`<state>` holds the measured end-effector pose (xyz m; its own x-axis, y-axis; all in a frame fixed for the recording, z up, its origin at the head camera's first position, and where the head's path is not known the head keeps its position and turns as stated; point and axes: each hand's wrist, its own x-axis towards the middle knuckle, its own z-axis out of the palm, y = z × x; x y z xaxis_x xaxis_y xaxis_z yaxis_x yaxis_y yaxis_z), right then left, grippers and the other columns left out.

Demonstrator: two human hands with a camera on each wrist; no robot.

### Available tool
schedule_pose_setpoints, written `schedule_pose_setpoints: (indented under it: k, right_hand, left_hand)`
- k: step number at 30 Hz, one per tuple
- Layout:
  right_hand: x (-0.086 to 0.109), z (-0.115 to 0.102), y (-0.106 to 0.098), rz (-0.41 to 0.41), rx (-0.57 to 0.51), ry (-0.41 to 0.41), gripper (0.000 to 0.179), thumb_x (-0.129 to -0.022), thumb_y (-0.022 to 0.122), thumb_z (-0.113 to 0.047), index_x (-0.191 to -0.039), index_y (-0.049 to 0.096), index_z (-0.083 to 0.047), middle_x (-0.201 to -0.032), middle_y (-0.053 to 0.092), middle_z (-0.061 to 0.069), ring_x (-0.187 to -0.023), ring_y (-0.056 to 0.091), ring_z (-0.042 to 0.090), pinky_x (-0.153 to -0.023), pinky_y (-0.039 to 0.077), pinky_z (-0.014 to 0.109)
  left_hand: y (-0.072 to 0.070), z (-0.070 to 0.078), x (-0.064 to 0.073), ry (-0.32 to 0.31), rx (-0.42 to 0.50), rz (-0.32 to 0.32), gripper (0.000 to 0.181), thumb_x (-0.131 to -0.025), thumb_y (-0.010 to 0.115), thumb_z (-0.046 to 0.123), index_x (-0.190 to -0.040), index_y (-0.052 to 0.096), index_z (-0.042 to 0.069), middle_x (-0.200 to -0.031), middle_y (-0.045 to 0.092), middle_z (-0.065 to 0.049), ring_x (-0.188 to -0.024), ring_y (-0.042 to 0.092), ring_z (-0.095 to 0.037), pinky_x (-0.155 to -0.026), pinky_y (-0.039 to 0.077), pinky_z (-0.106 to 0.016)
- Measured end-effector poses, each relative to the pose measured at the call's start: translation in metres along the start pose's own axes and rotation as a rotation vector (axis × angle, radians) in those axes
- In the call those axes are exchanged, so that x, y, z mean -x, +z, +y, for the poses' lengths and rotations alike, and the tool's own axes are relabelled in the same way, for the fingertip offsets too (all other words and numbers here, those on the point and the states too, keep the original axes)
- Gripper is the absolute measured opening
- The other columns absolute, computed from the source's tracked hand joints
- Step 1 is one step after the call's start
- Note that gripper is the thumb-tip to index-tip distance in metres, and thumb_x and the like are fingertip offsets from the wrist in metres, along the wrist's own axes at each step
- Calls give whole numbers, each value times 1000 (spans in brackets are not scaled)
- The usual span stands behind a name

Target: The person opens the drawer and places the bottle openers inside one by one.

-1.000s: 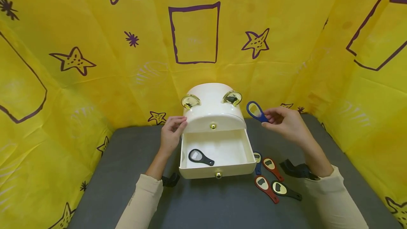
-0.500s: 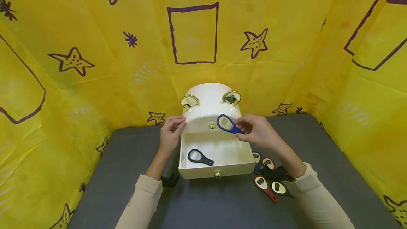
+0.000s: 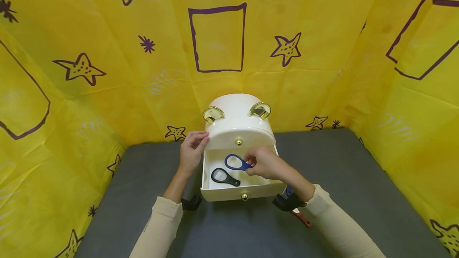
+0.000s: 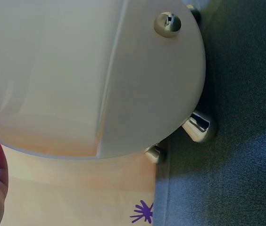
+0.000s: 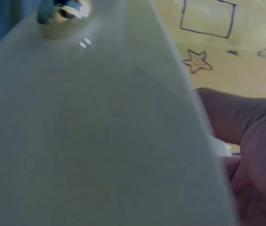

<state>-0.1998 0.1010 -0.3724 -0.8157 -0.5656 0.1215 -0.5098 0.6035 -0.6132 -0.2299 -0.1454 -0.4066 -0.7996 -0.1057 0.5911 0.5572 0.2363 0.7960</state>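
Observation:
In the head view, a white rounded box (image 3: 238, 110) with gold ears stands on the table, its lower drawer (image 3: 224, 195) pulled out. My right hand (image 3: 268, 163) is inside the drawer space, pinching a blue bottle opener (image 3: 234, 162) by its handle end. A black bottle opener (image 3: 221, 175) lies on the drawer floor, left of and nearer than the blue one. My left hand (image 3: 192, 151) rests its fingertips against the box's left side. In the left wrist view, fingers (image 4: 0, 169) reach the box's edge. The drawer front (image 5: 100, 122) hides most of the right hand's work in its wrist view.
Right of the drawer, a red bottle opener (image 3: 302, 217) and a blue one (image 3: 289, 190) lie on the grey table (image 3: 229, 234), partly covered by my right wrist and its black strap (image 3: 287, 202). Yellow patterned cloth (image 3: 161, 102) rises behind and at both sides.
My right hand has carried the blue bottle opener leftward and down, from beside the box into the open drawer. The left hand has stayed at the box's side.

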Motion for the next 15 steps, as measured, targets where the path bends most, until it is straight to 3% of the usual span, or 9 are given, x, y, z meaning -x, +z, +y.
schedule_pose_setpoints:
  k: [5,9,15]
  right_hand:
    - [-8,4,16,32,140,19,8,-65,72,-5,-69,65,-6,-58,50,-7,-59,42,6,-55,34,18]
    - [-13,2,26,39,237,107,18,-63,72,-4,-58,55,-8,-54,36,-8,-56,34,12,-51,24,23]
    - [-16,-8,37,3,360,159,17,-66,75,-3,-69,57,-4,-66,59,8,-65,56,27,-60,46,40]
  left_hand:
    - [1,10,1,-19,11,5,13,-85,67,-9,-96,67,-16,-100,63,-21,-90,55,6,-71,46,-9]
    - [2,11,1,-36,20,6,13,-85,68,-8,-96,68,-15,-100,64,-15,-89,55,4,-71,46,-10]
    - [2,10,1,-23,7,-1,14,-85,67,-8,-96,68,-15,-103,61,-31,-90,55,6,-71,46,-9]
